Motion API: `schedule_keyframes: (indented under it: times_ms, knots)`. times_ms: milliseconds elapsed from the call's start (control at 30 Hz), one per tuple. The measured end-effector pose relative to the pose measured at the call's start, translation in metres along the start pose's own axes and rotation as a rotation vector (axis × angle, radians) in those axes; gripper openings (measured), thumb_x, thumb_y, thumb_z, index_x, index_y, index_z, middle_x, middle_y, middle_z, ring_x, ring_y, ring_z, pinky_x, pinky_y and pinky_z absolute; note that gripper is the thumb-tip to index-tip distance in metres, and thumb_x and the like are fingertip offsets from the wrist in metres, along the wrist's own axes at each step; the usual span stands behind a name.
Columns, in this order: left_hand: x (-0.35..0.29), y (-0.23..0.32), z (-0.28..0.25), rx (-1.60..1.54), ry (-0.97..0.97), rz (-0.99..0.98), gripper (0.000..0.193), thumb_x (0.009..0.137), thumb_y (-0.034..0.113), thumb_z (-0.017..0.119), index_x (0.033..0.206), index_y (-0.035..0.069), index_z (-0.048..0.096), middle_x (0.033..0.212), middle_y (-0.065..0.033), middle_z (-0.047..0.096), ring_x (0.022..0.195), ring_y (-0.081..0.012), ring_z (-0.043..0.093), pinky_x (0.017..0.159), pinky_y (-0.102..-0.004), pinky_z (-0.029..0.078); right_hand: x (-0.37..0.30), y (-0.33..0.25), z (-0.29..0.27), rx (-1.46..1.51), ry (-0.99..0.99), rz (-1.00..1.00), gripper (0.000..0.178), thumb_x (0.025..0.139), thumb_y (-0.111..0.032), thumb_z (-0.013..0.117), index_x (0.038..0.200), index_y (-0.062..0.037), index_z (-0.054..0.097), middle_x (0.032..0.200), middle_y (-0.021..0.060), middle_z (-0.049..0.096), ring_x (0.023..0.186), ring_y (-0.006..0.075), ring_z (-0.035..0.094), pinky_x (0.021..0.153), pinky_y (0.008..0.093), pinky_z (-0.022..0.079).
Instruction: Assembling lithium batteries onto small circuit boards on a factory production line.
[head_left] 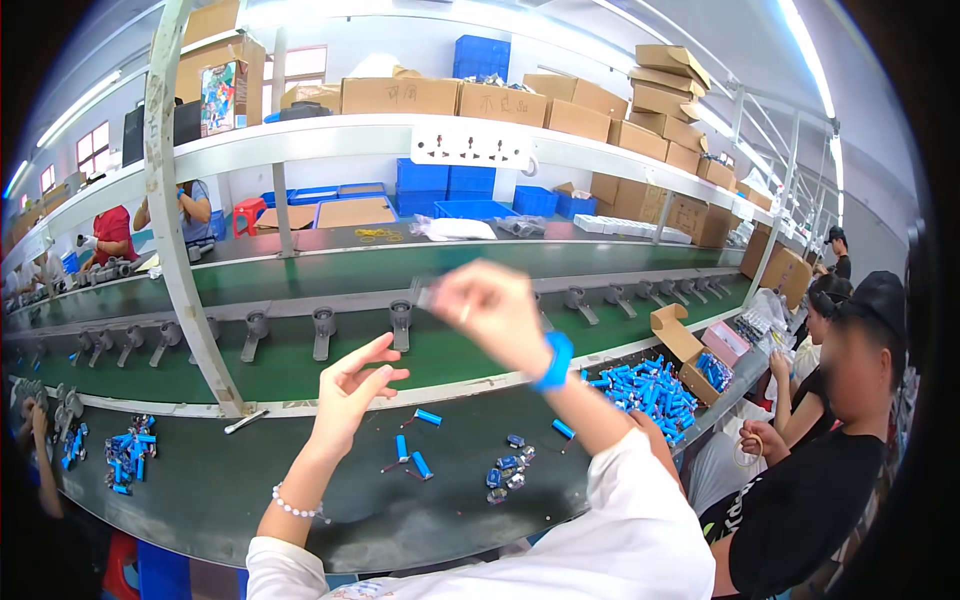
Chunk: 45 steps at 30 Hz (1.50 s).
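Observation:
My left hand [350, 388] is held over the near edge of the green conveyor belt, fingers apart with nothing in them. My right hand [492, 308], a blue band on its wrist, is raised above the belt and blurred. Its fingers are pinched together, and a small greyish blur shows at their tips. Just beyond my left hand stands a grey plastic housing [401, 320] with a round cup and a flat handle. Below my hands, a few blue cylindrical battery cells [422, 465] with wires lie on the dark worktop, beside a cluster of small blue-and-silver parts [508, 468].
More grey housings [323, 330] stand in a row along the belt. A large heap of blue cells [650, 395] lies right, beside an open carton [690, 345]; a smaller pile [130, 452] lies left. A white post [180, 220] rises left. Co-workers sit close at right.

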<state>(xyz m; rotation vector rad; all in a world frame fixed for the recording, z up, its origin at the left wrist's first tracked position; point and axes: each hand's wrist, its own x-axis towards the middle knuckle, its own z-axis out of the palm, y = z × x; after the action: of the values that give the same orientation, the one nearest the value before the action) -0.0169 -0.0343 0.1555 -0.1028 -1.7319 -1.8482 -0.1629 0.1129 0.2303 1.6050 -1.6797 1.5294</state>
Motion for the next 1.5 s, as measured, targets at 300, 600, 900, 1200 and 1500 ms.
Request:
schedule_keyframes:
  times_ms: [300,600,900,1200,1500]
  knots:
    - [-0.008,0.018,-0.022,0.023,0.087,0.043,0.040,0.085,0.009,0.059,0.124,0.000,0.054,0.108,-0.0110,0.061,0.084,-0.0178,0.065,0.067,-0.0255,0.050,0.275,0.064,-0.133,-0.537,0.511,-0.041,0.033,0.078,-0.034,0.070,0.098,-0.0075,0.071,0.078,0.0129,0.069,0.076,0.0179,0.065,0.068,0.0286,0.049]
    - [0.004,-0.009,-0.007,0.073,-0.067,-0.111,0.034,0.088,0.011,0.057,0.121,0.001,0.057,0.110,-0.0105,0.062,0.084,-0.0157,0.065,0.068,-0.0246,0.049,0.317,0.132,-0.162,-0.765,0.161,0.408,0.033,0.083,-0.026,0.060,0.101,0.0018,0.064,0.084,0.0118,0.066,0.072,0.0209,0.063,0.066,0.0351,0.051]
    - [-0.020,-0.106,0.040,0.533,-0.663,-0.349,0.020,0.087,0.009,0.059,0.104,0.001,0.066,0.097,-0.0079,0.066,0.087,-0.0137,0.063,0.074,-0.0288,0.050,0.040,0.055,-0.126,-0.167,0.105,-0.029,0.019,0.085,-0.013,0.057,0.093,0.0039,0.060,0.079,0.0102,0.063,0.068,0.0160,0.059,0.063,0.0285,0.048]
    - [0.019,-0.167,0.105,0.882,-0.909,0.362,0.034,0.075,0.005,0.064,0.109,0.011,0.064,0.109,-0.0073,0.058,0.100,-0.0271,0.057,0.082,-0.0347,0.049,-0.098,0.102,-0.075,0.313,-0.082,0.399,0.009,0.086,-0.010,0.062,0.087,-0.0019,0.059,0.063,-0.0026,0.054,0.054,0.0036,0.051,0.049,0.0193,0.039]
    - [0.030,-0.162,0.102,0.924,-0.716,0.158,0.018,0.086,0.015,0.062,0.100,0.006,0.065,0.093,-0.0071,0.065,0.084,-0.0229,0.063,0.073,-0.0328,0.051,-0.091,0.086,-0.076,0.385,-0.112,0.404,0.005,0.082,-0.005,0.064,0.085,-0.0012,0.062,0.071,-0.0021,0.057,0.060,0.0032,0.051,0.052,0.0177,0.037]
